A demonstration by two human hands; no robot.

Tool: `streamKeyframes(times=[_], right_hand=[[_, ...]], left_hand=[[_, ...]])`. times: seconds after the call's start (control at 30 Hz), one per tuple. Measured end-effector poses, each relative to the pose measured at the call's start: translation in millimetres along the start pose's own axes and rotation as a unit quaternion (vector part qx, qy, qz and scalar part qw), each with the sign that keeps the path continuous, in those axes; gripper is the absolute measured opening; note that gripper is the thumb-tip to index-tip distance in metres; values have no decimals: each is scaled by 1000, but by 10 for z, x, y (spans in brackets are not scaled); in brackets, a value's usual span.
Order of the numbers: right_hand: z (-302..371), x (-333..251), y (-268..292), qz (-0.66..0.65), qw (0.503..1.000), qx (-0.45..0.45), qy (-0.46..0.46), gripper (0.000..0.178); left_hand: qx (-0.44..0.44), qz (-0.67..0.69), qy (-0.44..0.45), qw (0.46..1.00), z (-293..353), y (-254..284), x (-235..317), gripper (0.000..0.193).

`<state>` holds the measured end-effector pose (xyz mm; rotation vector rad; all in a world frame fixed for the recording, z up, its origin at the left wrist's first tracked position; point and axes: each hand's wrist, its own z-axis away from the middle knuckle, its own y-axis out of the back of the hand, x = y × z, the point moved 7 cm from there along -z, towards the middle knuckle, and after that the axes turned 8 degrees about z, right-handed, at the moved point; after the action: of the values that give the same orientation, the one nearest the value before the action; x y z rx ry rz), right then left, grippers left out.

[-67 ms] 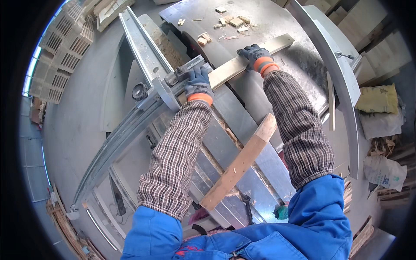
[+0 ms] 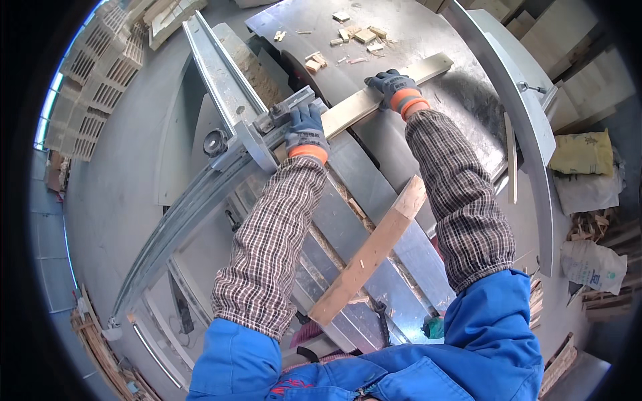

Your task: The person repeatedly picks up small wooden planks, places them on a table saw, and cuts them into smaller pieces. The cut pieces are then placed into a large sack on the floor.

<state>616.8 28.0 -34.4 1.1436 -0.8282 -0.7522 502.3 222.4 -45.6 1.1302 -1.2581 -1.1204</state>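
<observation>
A pale wooden board (image 2: 354,108) lies slantwise across the metal saw table (image 2: 364,167), its left part against a metal fence (image 2: 284,107). My left hand (image 2: 307,130), in a grey-blue glove with an orange cuff, is closed over the board near its left end, fingers reaching onto the fence. Farther right, my right hand (image 2: 393,87), gloved alike, grips the board with its fingers curled over the far edge. The undersides of both hands are hidden. A second, browner board (image 2: 368,257) rests across the table's slats between my forearms.
Several wood offcuts (image 2: 364,35) are scattered at the table's far side. A long metal rail (image 2: 224,67) runs away at the left, with a black knob (image 2: 215,142) beside it. A curved grey metal bar (image 2: 528,127) borders the right. Sacks (image 2: 582,154) and stacked boards lie beyond.
</observation>
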Motion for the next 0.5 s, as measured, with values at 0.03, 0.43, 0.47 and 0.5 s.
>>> streamKeyframes(times=[0.03, 0.43, 0.47, 0.5], right_hand=[[2, -17, 4, -3, 1000, -4, -2, 78], [-20, 55, -52, -14, 1000, 2, -20, 79], [-26, 73, -67, -20, 999, -9, -33, 79], [-9, 76, -67, -10, 1000, -3, -29, 79]], left_hand=[[19, 11, -10, 1000, 21, 3, -20, 86], [27, -8, -3, 1000, -10, 7, 2, 87], [26, -18, -4, 999, -20, -4, 2, 87], [40, 1, -4, 999, -7, -2, 3, 88]])
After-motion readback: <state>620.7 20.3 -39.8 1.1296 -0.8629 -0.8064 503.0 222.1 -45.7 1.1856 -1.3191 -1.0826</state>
